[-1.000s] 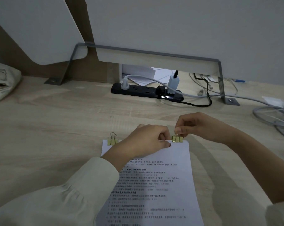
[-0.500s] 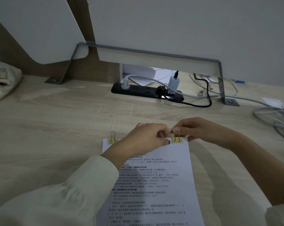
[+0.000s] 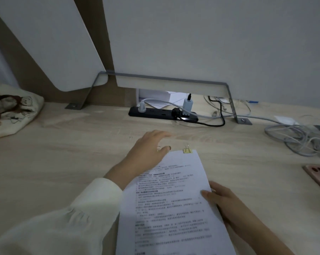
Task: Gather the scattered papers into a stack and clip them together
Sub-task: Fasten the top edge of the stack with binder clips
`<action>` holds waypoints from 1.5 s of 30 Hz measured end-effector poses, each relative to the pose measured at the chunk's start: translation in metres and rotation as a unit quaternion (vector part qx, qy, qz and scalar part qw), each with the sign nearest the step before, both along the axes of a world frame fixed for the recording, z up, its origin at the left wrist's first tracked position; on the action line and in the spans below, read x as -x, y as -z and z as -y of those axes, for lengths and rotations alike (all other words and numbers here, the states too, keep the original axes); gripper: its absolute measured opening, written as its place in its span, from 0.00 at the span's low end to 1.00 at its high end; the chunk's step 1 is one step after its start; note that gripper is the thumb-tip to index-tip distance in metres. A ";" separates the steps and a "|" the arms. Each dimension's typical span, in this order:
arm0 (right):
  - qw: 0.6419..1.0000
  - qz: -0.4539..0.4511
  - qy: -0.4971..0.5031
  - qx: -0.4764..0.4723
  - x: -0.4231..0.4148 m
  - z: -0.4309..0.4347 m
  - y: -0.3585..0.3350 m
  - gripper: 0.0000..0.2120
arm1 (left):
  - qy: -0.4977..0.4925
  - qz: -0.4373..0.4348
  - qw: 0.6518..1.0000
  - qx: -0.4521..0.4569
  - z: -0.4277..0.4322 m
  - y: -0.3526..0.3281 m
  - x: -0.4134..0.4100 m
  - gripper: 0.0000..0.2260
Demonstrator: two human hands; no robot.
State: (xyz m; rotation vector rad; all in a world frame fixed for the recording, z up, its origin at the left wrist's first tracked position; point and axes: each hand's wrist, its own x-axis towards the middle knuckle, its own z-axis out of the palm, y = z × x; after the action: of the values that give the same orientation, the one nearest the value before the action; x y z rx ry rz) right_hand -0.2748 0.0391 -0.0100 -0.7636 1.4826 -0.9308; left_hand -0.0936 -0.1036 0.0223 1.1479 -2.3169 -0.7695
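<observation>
the paper stack [image 3: 173, 199] sat between the two hands on the desk [image 3: 63, 159], long axis running pretty much straight away from the person. a yellow binder clip [image 3: 187, 151] was on its far short edge, just right of the left hand's thumb, with one wire handle standing up.

the left hand [image 3: 148, 150] was over the far left corner of the stack, fingers loose and spread, gripping nothing i could see. a bit of wire loop poked out by the thumb. maybe a second clip, but the hand hid it, so couldn't tell.

the right hand [image 3: 221, 201] had the stack's right long edge pinched about halfway along, thumb on top of the page, fingers seemingly underneath. so the right hand had the paper, while the left was closer to the clipped end.

looked close to done to me, maybe just a check of the clips left.

further out: a black power strip [image 3: 162, 114] beyond the left hand, loose cables [image 3: 298, 138] off past the right hand, and a cloth bag [image 3: 12, 111] well left of the left hand.
</observation>
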 end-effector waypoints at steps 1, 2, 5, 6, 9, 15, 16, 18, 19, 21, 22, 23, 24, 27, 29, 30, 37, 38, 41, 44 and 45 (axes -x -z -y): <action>0.999 -0.014 0.032 0.010 -0.003 0.002 0.004 0.10 | -0.006 -0.002 1.000 0.007 -0.008 0.001 -0.010 0.19; 0.997 -0.040 0.059 0.019 -0.007 0.005 0.008 0.10 | -0.012 -0.005 1.000 0.010 -0.016 0.004 -0.021 0.20; 0.990 -0.093 0.094 0.047 -0.027 0.016 0.010 0.10 | -0.037 -0.014 0.999 -0.020 -0.045 0.023 -0.056 0.21; 0.989 -0.102 0.092 0.058 -0.036 0.021 0.009 0.10 | -0.045 -0.008 0.998 -0.038 -0.055 0.031 -0.066 0.23; 0.983 -0.142 0.056 0.098 -0.062 0.037 0.014 0.09 | -0.075 0.065 0.993 -0.064 -0.085 0.053 -0.091 0.43; 0.925 -0.343 -0.041 0.159 -0.105 0.041 0.037 0.29 | -0.169 0.175 0.970 -0.008 -0.109 0.079 -0.129 0.55; 0.903 -0.390 -0.086 0.161 -0.113 0.038 0.041 0.46 | -0.181 0.181 0.967 -0.001 -0.107 0.080 -0.134 0.55; 0.835 -0.502 -0.165 0.155 -0.126 0.036 0.051 0.57 | -0.199 0.190 0.961 0.014 -0.101 0.082 -0.144 0.56; 0.816 -0.527 -0.176 0.161 -0.133 0.040 0.053 0.57 | -0.211 0.194 0.958 0.018 -0.097 0.082 -0.150 0.56; 0.798 -0.541 -0.203 0.171 -0.149 0.049 0.049 0.58 | -0.242 0.198 0.950 0.024 -0.087 0.083 -0.163 0.57; 0.793 -0.545 -0.212 0.174 -0.157 0.057 0.049 0.58 | -0.259 0.198 0.945 0.024 -0.081 0.085 -0.171 0.58; 0.788 -0.546 -0.218 0.180 -0.166 0.066 0.050 0.56 | -0.274 0.197 0.941 0.024 -0.074 0.086 -0.178 0.57; 0.786 -0.545 -0.228 0.180 -0.175 0.074 0.048 0.54 | -0.288 0.195 0.937 0.027 -0.066 0.089 -0.187 0.57; 0.786 -0.535 -0.249 0.185 -0.205 0.103 0.045 0.49 | -0.314 0.202 0.927 0.034 -0.040 0.093 -0.214 0.54; 0.785 -0.533 -0.254 0.186 -0.222 0.124 0.044 0.49 | -0.316 0.215 0.923 0.034 -0.019 0.092 -0.230 0.45; 0.784 -0.535 -0.255 0.187 -0.229 0.135 0.044 0.49 | -0.316 0.221 0.922 0.033 -0.008 0.091 -0.238 0.41; 0.778 -0.544 -0.253 0.186 -0.262 0.195 0.048 0.40 | -0.303 0.237 0.923 0.006 0.055 0.087 -0.271 0.23; 0.776 -0.548 -0.253 0.184 -0.264 0.201 0.049 0.35 | -0.301 0.236 0.924 0.008 0.062 0.087 -0.273 0.23; 0.771 -0.555 -0.252 0.182 -0.267 0.213 0.052 0.29 | -0.297 0.219 0.929 0.008 0.075 0.089 -0.278 0.23; 0.771 -0.556 -0.250 0.184 -0.268 0.217 0.053 0.29 | -0.295 0.210 0.932 0.003 0.079 0.089 -0.280 0.23; 0.772 -0.555 -0.249 0.186 -0.268 0.218 0.054 0.29 | -0.293 0.212 0.932 0.004 0.080 0.089 -0.280 0.23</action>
State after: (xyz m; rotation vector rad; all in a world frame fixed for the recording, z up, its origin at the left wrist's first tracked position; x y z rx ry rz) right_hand -0.0070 -0.1788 -0.0636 -2.1399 1.8991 -0.2897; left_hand 0.1867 -0.1834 -0.0671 2.0289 -2.0772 -0.3041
